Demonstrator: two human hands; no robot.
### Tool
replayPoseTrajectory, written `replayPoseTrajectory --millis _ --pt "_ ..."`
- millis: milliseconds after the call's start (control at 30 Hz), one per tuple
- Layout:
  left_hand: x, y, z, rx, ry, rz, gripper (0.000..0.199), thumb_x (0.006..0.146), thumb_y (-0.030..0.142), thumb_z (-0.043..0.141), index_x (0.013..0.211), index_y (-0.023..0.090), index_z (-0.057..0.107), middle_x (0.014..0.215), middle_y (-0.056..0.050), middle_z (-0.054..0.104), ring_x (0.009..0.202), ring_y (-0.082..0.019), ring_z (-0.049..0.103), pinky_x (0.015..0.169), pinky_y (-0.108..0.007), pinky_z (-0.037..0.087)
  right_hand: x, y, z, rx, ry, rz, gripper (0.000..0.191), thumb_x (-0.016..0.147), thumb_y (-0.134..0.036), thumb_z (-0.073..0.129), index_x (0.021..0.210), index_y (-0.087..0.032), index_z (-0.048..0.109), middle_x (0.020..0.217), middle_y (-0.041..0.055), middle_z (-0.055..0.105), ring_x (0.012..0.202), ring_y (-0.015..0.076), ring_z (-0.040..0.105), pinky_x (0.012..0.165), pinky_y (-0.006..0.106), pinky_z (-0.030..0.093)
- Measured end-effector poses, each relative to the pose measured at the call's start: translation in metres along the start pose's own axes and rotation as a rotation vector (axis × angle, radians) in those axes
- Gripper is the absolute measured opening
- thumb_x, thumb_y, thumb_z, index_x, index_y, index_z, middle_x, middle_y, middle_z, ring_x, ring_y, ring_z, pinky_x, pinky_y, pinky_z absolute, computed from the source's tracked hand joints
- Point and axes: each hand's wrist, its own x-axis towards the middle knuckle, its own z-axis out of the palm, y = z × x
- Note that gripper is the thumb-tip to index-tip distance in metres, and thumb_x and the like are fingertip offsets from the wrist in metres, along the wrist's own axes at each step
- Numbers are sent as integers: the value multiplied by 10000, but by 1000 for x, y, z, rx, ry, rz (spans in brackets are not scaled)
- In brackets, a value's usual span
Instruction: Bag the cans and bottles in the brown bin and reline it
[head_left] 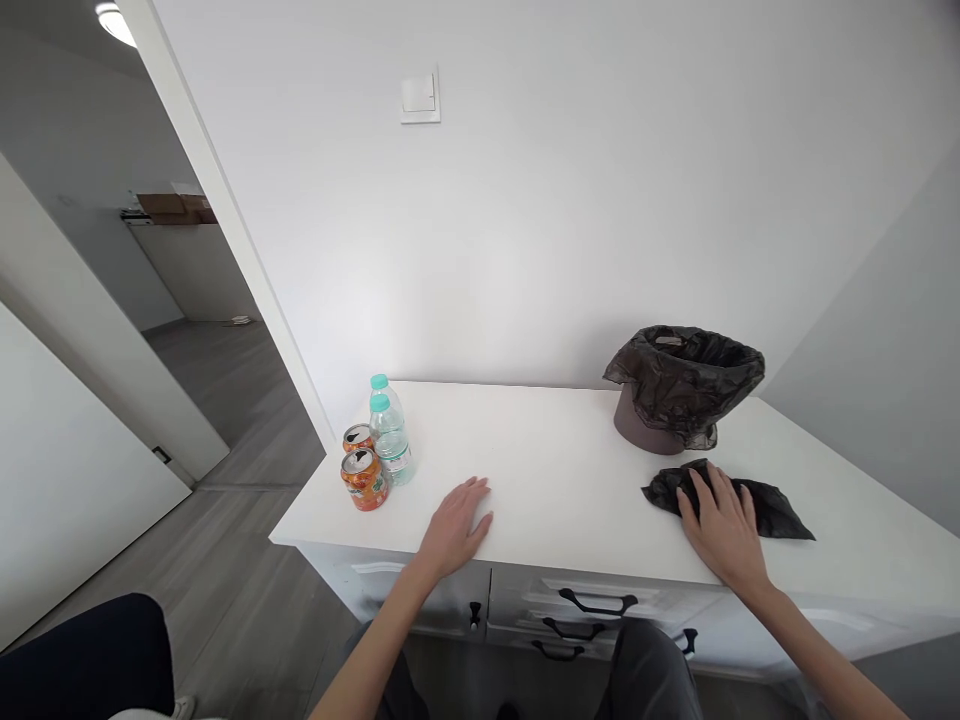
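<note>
My left hand (455, 524) lies on the white cabinet top (540, 460), its fingers stretched forward and holding nothing. My right hand (724, 530) rests with spread fingers on a flattened black plastic bag (780, 510), covering its middle. Just behind that bag stands a dark brown trash bin (637, 425), lined with another black bag (667, 385) folded over its rim. To the left of my left hand are two orange drink cans, the front can (365, 482) and the rear can (357, 437). Two clear bottles with teal caps, the near bottle (394, 450) and the far bottle (381, 386), stand beside them.
The cabinet's front has black drawer handles (598, 602). A white wall with a light switch (420, 97) rises behind it. At the left, a doorway opens onto a grey floor (225, 370) and cardboard boxes (171, 208). Another person's dark-clothed knee (97, 650) shows at lower left.
</note>
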Motion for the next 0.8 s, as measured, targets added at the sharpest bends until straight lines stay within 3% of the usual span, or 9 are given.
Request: replayPoseTrajectory --millis 300,633,800 --pt "-2 -11 -8 65 87 -51 385 1060 399 441 1389 235 553 1532 -81 579 1477 -242 479 1214 -486 424 0 -5 10 57 36 -15 622 1067 -470 224 1415 -66 545 1522 255 520 1468 357 430 1219 605 305" --pt "5 -11 -13 134 203 -93 407 1022 389 487 1397 278 600 1484 -46 630 1394 -254 578 1151 -464 513 9 -5 21 188 93 -36 560 1074 -506 303 1461 -176 537 1536 182 531 1456 378 459 1187 656 358" --pt "6 -43 2 192 309 -41 483 974 379 548 1453 328 563 1469 -11 643 1310 -264 651 1051 -450 598 19 -9 29 179 182 -18 490 1060 -435 390 1498 -256 514 1526 134 563 1407 370 536 1152 635 452"
